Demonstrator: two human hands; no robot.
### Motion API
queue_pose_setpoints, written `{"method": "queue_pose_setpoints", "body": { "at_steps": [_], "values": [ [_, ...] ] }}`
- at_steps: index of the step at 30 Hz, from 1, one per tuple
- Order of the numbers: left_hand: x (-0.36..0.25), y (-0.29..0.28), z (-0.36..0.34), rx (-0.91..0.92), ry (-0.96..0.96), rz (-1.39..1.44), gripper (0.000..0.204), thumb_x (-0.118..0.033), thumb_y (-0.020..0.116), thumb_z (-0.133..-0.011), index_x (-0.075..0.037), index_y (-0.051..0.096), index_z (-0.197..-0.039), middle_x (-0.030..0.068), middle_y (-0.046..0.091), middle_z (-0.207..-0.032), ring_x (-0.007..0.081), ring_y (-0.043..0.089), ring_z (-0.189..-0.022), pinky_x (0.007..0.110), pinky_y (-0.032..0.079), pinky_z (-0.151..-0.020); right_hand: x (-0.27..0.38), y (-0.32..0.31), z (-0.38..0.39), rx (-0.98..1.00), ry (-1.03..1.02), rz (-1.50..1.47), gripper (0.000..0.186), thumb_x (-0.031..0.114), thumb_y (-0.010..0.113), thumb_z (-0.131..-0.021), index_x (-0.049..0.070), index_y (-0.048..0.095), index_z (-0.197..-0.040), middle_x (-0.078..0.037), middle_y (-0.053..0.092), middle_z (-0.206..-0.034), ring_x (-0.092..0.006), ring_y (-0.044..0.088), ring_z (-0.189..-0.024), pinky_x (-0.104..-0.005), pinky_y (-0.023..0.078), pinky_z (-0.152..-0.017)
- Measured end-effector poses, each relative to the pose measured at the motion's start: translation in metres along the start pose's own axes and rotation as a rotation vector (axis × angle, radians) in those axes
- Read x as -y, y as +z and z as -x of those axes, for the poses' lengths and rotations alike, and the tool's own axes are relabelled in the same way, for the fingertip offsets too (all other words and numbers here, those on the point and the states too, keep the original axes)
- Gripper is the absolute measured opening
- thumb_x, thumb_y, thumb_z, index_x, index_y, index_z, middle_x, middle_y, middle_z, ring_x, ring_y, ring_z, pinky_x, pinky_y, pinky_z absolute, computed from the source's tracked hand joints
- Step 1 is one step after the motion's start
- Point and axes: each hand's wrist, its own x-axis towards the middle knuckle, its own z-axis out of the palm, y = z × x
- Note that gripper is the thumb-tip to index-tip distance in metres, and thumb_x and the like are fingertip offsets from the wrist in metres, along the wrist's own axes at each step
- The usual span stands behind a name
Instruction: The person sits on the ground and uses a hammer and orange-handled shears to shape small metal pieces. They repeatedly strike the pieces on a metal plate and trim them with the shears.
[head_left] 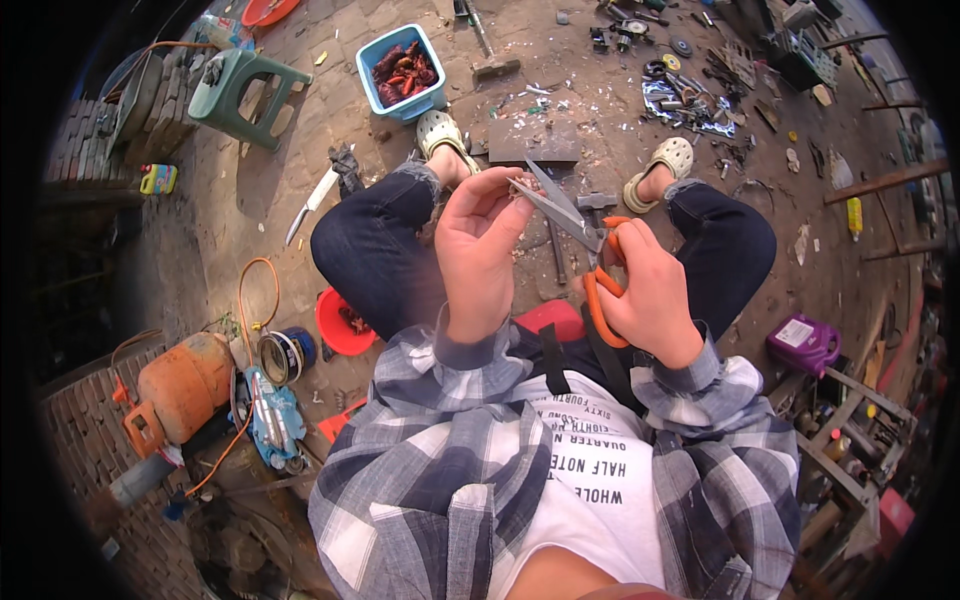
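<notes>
l hand (482, 235) raised, fingers curled, pinching a small pale bit (521, 187); r hand (648, 290) wrapped rnd orange-handled scissors (578, 226), blades apart, tips nr l fingers

Black printed words (597, 468) cross the white shirt (590, 528).

1. Two hands at the centre: left hand (475, 245) and right hand (650, 290).
2. One pair of scissors (588, 232), between them.
3. Two pale clogs (438, 130) (668, 158), at twelve and two o'clock.
4. One blue tub (425, 102), at eleven.
5. One green stool (218, 90), at ten.
6. One knife (321, 190), at ten.
7. Two round red basins (335, 337) (270, 10), at nine and eleven.
8. One orange gas cylinder (190, 375), between eight and nine.
9. One purple jug (803, 345), at three.
10. Metal parts (690, 108), too many to count, between one and two.
</notes>
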Motion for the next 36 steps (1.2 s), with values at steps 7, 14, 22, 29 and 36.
{"method": "queue_pose_setpoints", "body": {
  "at_steps": [7, 14, 22, 29, 36],
  "values": [
    [0.001, -0.001, 0.000, -0.026, -0.129, 0.175, 0.026, 0.005, 0.060, -0.086, 0.002, 0.057, -0.112, 0.0114, 0.064, -0.106, 0.0176, 0.062, -0.099, 0.031, 0.049, -0.091, -0.003, 0.001, 0.000, 0.054, 0.029, -0.084, 0.046, 0.028, 0.074, -0.073, 0.000, 0.054, -0.104, -0.012, 0.053, -0.082, -0.0326, 0.059, -0.070, -0.0382, 0.046, -0.058],
    [0.007, -0.010, -0.004, -0.057, -0.166, 0.244, 0.025, 0.003, 0.061, -0.087, 0.001, 0.057, -0.112, 0.0104, 0.064, -0.106, 0.0182, 0.063, -0.097, 0.032, 0.051, -0.091, -0.004, 0.001, 0.001, 0.075, 0.081, -0.086, 0.046, 0.030, 0.075, -0.073, 0.000, 0.054, -0.102, -0.011, 0.052, -0.081, -0.0310, 0.057, -0.067, -0.0374, 0.045, -0.058],
    [0.004, -0.003, -0.003, -0.097, -0.074, 0.145, 0.025, 0.003, 0.063, -0.086, 0.002, 0.059, -0.110, 0.0095, 0.065, -0.102, 0.0174, 0.063, -0.095, 0.032, 0.051, -0.089, -0.008, 0.001, 0.002, -0.020, 0.030, 0.027, 0.046, 0.032, 0.077, -0.071, 0.001, 0.055, -0.097, -0.009, 0.051, -0.079, -0.0296, 0.055, -0.064, -0.0363, 0.044, -0.056],
    [0.004, -0.002, -0.002, -0.077, -0.033, 0.038, 0.024, 0.004, 0.063, -0.085, 0.003, 0.060, -0.109, 0.0091, 0.066, -0.099, 0.0170, 0.064, -0.092, 0.030, 0.051, -0.086, -0.015, -0.002, -0.002, -0.010, 0.115, -0.033, 0.044, 0.029, 0.077, -0.071, 0.001, 0.055, -0.097, -0.010, 0.051, -0.078, -0.0306, 0.055, -0.063, -0.0364, 0.043, -0.055],
    [0.006, 0.000, -0.001, -0.073, -0.051, 0.002, 0.025, 0.004, 0.064, -0.084, 0.003, 0.060, -0.109, 0.0093, 0.066, -0.099, 0.0159, 0.064, -0.089, 0.028, 0.050, -0.084, -0.005, -0.002, 0.001, -0.026, 0.018, -0.039, 0.039, 0.025, 0.075, -0.072, 0.001, 0.054, -0.094, -0.011, 0.050, -0.078, -0.0318, 0.055, -0.064, -0.0377, 0.043, -0.055]
  ]
}}
